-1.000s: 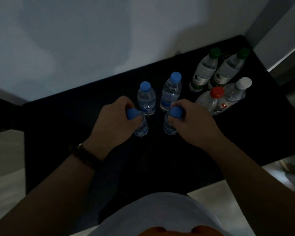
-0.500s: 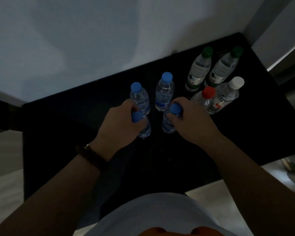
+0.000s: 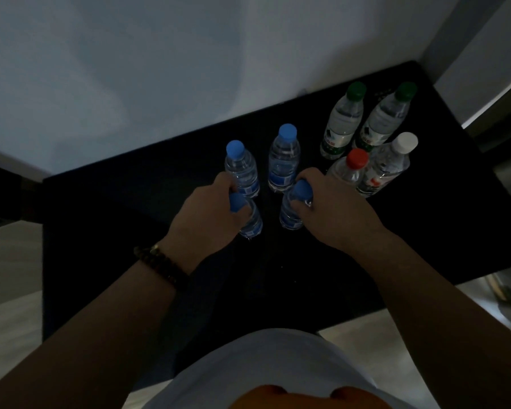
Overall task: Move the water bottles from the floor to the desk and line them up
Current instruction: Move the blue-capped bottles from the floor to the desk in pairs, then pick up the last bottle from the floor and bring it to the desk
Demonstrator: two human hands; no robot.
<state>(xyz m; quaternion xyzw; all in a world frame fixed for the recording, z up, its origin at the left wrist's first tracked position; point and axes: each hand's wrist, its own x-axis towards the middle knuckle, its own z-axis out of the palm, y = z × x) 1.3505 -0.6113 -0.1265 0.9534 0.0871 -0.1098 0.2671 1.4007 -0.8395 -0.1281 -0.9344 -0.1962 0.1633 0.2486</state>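
Several water bottles stand on the black desk (image 3: 130, 219). My left hand (image 3: 207, 219) grips a small blue-capped bottle (image 3: 252, 222) near its neck. My right hand (image 3: 334, 214) grips another blue-capped bottle (image 3: 291, 212) the same way. Just behind these two stand two more blue-capped bottles (image 3: 242, 169) (image 3: 283, 160). Whether the gripped bottles rest on the desk I cannot tell. At the right rear are two green-capped bottles (image 3: 341, 122) (image 3: 384, 119), with a red-capped bottle (image 3: 348, 169) and a white-capped bottle (image 3: 390, 163) in front of them.
A pale wall (image 3: 189, 69) runs along the desk's far edge. Light floor (image 3: 9, 317) shows left of the desk and at the lower right. The desk's front edge lies close to my body. A dark beaded bracelet (image 3: 163, 264) is on my left wrist.
Both hands have stayed on their blue-capped bottles. The left bottle has moved slightly right and toward me, nearer the right one, during the past second. The other bottles have not moved.
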